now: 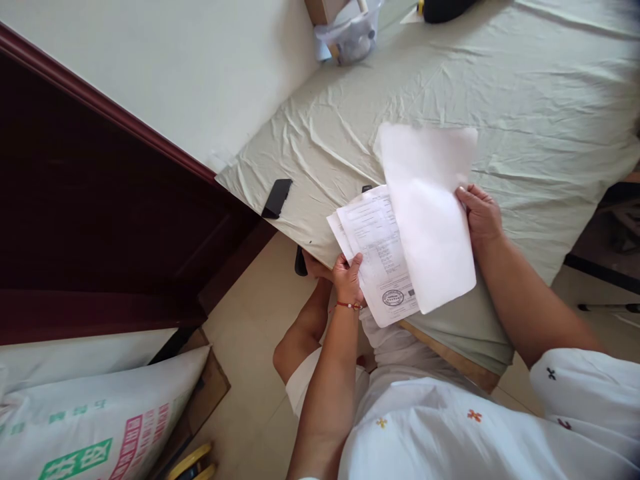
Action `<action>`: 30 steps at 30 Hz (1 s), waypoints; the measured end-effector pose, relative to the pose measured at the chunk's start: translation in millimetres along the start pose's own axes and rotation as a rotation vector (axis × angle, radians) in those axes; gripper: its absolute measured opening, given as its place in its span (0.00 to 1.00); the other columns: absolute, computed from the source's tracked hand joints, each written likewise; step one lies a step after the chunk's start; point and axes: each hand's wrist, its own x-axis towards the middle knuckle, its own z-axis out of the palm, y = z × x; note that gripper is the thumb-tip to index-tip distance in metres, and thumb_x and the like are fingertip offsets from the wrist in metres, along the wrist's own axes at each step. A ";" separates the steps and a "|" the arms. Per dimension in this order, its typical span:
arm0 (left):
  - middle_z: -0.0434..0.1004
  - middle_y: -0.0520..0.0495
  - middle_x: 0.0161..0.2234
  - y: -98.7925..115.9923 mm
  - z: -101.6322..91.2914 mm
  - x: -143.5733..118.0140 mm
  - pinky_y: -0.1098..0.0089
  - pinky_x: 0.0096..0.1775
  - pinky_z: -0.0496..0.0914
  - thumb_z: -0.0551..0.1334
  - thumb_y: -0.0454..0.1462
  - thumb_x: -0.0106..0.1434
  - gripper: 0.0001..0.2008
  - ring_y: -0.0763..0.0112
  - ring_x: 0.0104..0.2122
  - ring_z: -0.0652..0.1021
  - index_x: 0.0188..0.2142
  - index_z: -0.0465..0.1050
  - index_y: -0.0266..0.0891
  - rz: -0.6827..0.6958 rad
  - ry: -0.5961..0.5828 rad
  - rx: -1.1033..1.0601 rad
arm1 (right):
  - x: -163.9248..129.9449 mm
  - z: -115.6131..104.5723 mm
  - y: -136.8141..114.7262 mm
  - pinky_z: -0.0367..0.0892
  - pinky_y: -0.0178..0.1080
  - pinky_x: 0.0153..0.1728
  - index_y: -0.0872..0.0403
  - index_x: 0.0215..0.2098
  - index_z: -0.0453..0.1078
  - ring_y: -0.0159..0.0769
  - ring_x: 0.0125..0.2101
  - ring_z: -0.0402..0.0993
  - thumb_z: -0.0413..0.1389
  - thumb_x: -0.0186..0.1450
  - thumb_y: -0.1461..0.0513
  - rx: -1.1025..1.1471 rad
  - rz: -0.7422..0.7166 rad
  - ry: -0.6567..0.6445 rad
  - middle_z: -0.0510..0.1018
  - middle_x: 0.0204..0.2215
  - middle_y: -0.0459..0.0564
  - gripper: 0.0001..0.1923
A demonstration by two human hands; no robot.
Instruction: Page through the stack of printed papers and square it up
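My left hand (pixel 349 277) is closed on the lower left edge of a few printed sheets (pixel 383 253), thumb on top. The front sheet carries small print and an oval black stamp near its bottom. A blank white sheet (pixel 435 220) is pinched at its right edge by my right hand (pixel 481 212). It overlaps the right side of the printed sheets and hides part of them. All the papers are above the near edge of a cloth-covered table. Whether the blank sheet has print on its other face cannot be seen.
A pale green cloth (pixel 525 120) covers the table. A black flat object (pixel 277 198) lies at its left edge. At the back by the wall stands a clear plastic container (pixel 353 37) with items inside. A large printed sack (pixel 100 413) is at lower left, below a dark red door (pixel 100 180).
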 end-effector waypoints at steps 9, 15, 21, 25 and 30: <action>0.87 0.42 0.48 2.9 2.1 -1.5 0.56 0.56 0.77 0.83 0.53 0.42 0.35 0.58 0.49 0.85 0.45 0.78 0.42 0.062 -0.009 0.014 | 9.8 -15.6 12.1 0.57 0.37 0.24 0.49 0.25 0.66 0.33 0.24 0.59 0.66 0.59 0.56 -0.690 -0.231 -0.121 0.68 0.23 0.44 0.13; 0.87 0.43 0.49 -1.1 -0.7 1.3 0.57 0.59 0.74 0.84 0.51 0.41 0.35 0.54 0.55 0.83 0.46 0.80 0.42 0.083 -0.016 0.029 | 9.0 -12.8 11.7 0.66 0.42 0.32 0.48 0.36 0.75 0.41 0.30 0.71 0.68 0.56 0.56 -1.033 -0.208 -0.232 0.77 0.27 0.47 0.11; 0.87 0.45 0.47 0.5 1.1 0.4 0.59 0.58 0.74 0.84 0.49 0.41 0.32 0.57 0.53 0.83 0.44 0.80 0.43 0.069 -0.028 0.035 | -1.3 -5.9 7.7 0.72 0.43 0.33 0.48 0.46 0.79 0.44 0.31 0.77 0.71 0.55 0.60 -0.855 -0.063 -0.264 0.83 0.32 0.48 0.20; 0.87 0.47 0.45 3.0 2.0 -0.4 0.62 0.56 0.75 0.84 0.51 0.42 0.31 0.61 0.50 0.83 0.42 0.81 0.43 0.080 -0.025 0.025 | -1.8 -10.1 10.3 0.70 0.40 0.28 0.49 0.31 0.77 0.43 0.29 0.76 0.70 0.57 0.61 -0.749 -0.015 -0.291 0.76 0.23 0.45 0.07; 0.85 0.49 0.37 2.6 1.9 -2.1 0.65 0.51 0.76 0.80 0.56 0.46 0.27 0.64 0.43 0.83 0.34 0.79 0.41 0.083 -0.004 0.007 | 0.7 -14.6 14.9 0.65 0.38 0.23 0.48 0.28 0.74 0.40 0.27 0.74 0.68 0.60 0.58 -0.828 -0.073 -0.270 0.74 0.22 0.44 0.07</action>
